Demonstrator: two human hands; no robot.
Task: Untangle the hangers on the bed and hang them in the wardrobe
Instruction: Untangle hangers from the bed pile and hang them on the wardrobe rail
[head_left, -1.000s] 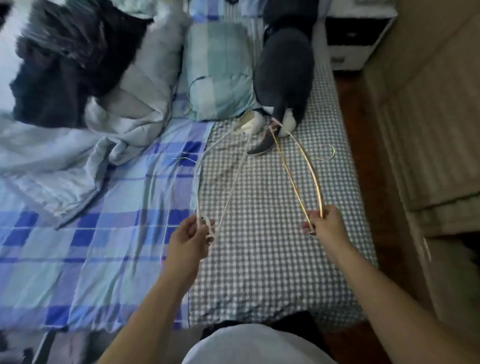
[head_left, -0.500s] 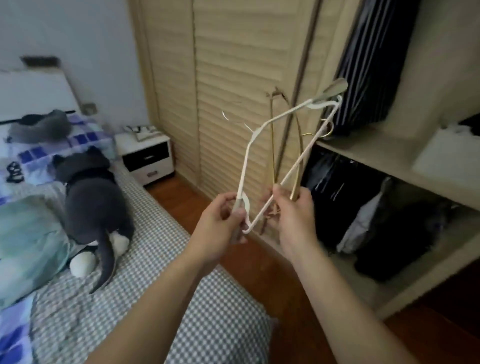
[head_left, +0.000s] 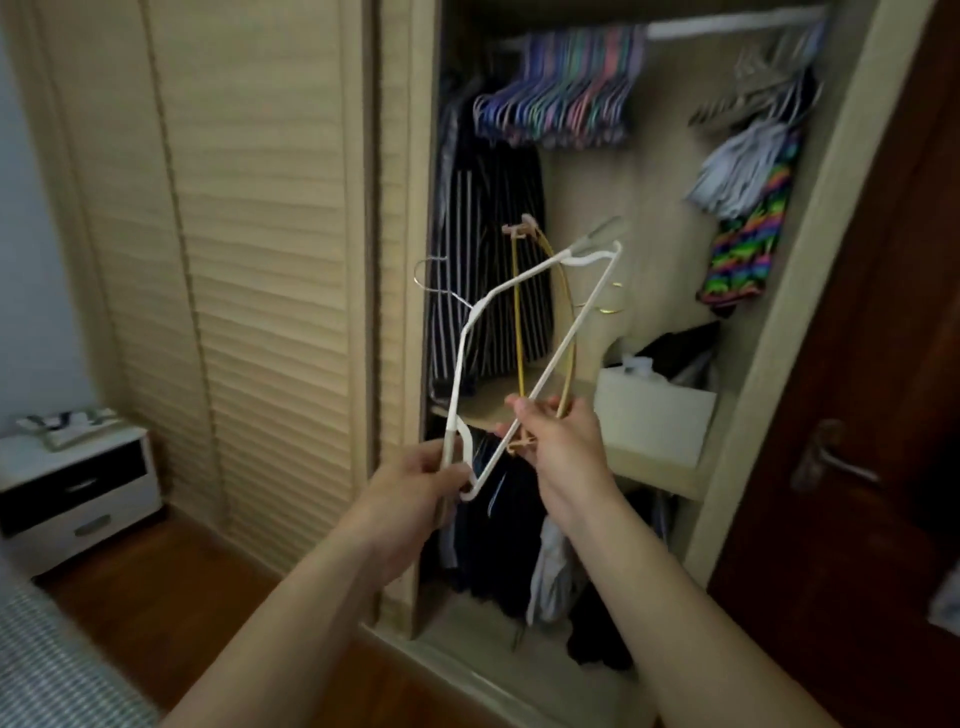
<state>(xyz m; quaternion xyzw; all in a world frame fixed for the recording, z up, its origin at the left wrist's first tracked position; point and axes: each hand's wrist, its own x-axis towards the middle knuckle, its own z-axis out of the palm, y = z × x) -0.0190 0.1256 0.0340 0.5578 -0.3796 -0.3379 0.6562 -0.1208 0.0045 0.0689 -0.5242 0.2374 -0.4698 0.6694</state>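
1. White hanger (head_left: 524, 291): a thin, smooth, angular frame, held tilted in front of the open wardrobe (head_left: 831, 208), presumably so its crossing with the second hanger could be seen.
2. Gold hanger (head_left: 518, 332): slim and metallic, curved at one side, threaded through the white frame; the two were not yet separated.
3. Left hand (head_left: 415, 493): fingers curled round the white hanger's lower corner.
4. Right hand (head_left: 561, 441): pinched the gold hanger's lower end, probably to draw it free.
5. Rail (head_left: 727, 26): bore a dense row of coloured hangers (head_left: 561, 93); striped garment (head_left: 483, 270) below; louvred door (head_left: 260, 260) at left.
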